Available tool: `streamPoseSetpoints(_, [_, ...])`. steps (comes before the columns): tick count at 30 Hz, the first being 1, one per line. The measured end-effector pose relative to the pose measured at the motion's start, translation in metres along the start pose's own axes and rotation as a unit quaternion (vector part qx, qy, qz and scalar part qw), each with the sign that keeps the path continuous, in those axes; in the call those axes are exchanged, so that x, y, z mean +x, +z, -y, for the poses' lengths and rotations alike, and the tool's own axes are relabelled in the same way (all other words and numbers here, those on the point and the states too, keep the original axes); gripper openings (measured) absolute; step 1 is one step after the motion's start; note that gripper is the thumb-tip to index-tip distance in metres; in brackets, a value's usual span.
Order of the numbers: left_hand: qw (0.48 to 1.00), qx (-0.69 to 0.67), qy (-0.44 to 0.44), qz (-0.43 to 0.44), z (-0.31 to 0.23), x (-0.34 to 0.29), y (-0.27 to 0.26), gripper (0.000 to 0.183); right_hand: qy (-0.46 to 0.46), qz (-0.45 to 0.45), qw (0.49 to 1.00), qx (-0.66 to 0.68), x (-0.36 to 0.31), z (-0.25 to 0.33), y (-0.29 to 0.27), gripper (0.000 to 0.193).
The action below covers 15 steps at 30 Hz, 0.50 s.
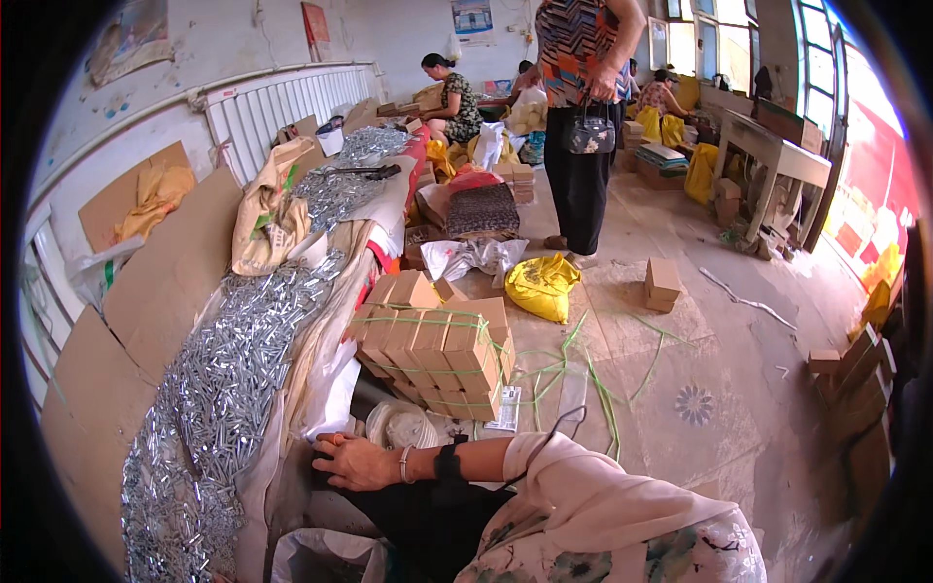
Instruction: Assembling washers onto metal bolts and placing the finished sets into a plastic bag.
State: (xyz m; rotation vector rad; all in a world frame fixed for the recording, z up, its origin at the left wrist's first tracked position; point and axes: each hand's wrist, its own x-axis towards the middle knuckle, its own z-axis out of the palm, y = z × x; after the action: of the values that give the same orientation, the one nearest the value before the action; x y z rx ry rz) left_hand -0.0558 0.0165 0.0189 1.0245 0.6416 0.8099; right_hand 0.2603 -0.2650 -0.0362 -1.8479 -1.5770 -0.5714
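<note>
My right hand [358, 462] reaches left from a pale floral sleeve, back upward, with a ring and a bangle on it. Its fingers are bent but apart, resting by the black trouser leg [423, 515] at the table's edge; I see nothing held. My left hand is out of view. Just left of the hand, a long heap of small silvery metal fasteners [219, 389] covers the low table. Beyond the wrist stands a bundle of brown cardboard boxes [437, 350] tied with green strapping. A round whitish container [400, 425] sits between bundle and hand.
Loose green strapping [607, 408], a yellow sack [542, 288] and two small boxes [663, 284] lie on the floor. A standing person [575, 126] holds a dark handbag [590, 134]. Others sit farther back. Stacked boxes [860, 389] line the right; a worn table [773, 160] stands by the doorway.
</note>
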Motion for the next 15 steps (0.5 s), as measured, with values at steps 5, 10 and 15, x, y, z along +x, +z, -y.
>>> streamPoseSetpoints(5, [0.998, -0.030, 0.008, 0.052, 0.002, 0.014, -0.033, 0.013, 0.005, 0.008, 1.000, 0.010, 0.000, 0.003, -0.003, 0.029])
streamPoseSetpoints(10, [0.990, -0.071, -0.007, 0.119, 0.006, 0.026, -0.047, 0.011, 0.007, -0.008, 1.000, 0.000, -0.002, 0.002, -0.001, 0.030])
streamPoseSetpoints(15, [0.999, 0.030, 0.043, 0.009, 0.017, 0.027, -0.036, 0.011, 0.010, -0.012, 1.000, 0.009, -0.007, -0.001, -0.003, 0.031])
